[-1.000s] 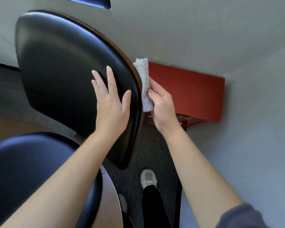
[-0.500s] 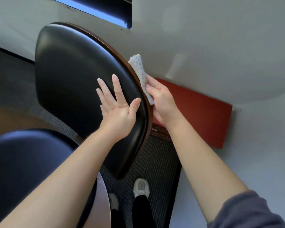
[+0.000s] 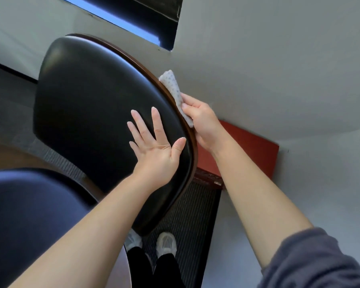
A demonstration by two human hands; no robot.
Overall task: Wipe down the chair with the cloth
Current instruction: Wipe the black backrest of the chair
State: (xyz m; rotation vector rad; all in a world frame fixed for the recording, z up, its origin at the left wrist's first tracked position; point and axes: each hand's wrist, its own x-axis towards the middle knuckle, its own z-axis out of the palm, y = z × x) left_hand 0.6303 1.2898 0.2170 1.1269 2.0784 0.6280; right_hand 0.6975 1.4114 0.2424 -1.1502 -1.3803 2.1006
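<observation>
Along the chair [image 3: 92,121] rim I see the cloth [image 3: 172,88] lying lengthwise, pinched by the right hand [image 3: 204,121]; left hand [image 3: 156,150] spread flat.

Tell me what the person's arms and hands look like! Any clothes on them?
The left hand and right hand are bare: no gloves, rings or watch showing. Both forearms are uncovered. A greyish-blue sleeve is pushed up on the right arm; none shows on the left.
</observation>
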